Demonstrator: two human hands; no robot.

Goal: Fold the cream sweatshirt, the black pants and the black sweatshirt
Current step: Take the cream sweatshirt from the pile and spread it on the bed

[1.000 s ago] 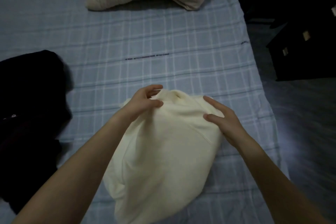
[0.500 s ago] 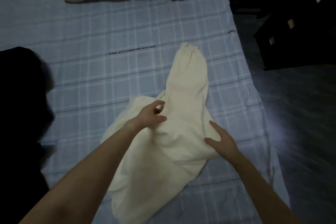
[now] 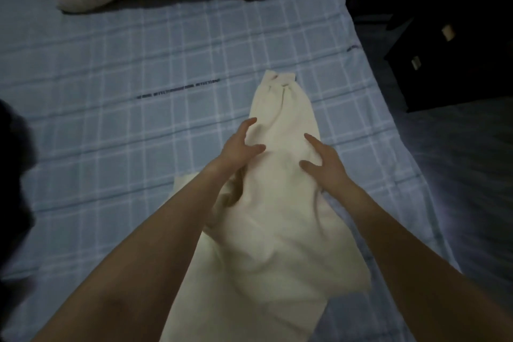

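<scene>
- Head view: the cream sweatshirt lies on the blue checked bedsheet, near the right border of the bed. One sleeve stretches away from the person.
- The left hand rests with spread fingers on the left border of this sleeve. The right hand presses flat on its right side. Neither hand grips the cloth.
- The cloth is bunched in deep wrinkles just under the left forearm. If the person folds now, these wrinkles would probably be pressed into the fold.
- Flat hands hold the cloth only by friction, so a quick smoothing push could drag the whole sweatshirt and make the sleeve crooked.
- The lower part lies loose and uneven, and a fold started from it may come out not straight.
- A black garment shows only at the left border. It cannot be told which one it is, and in this dim light its seams may be hard to find.
</scene>
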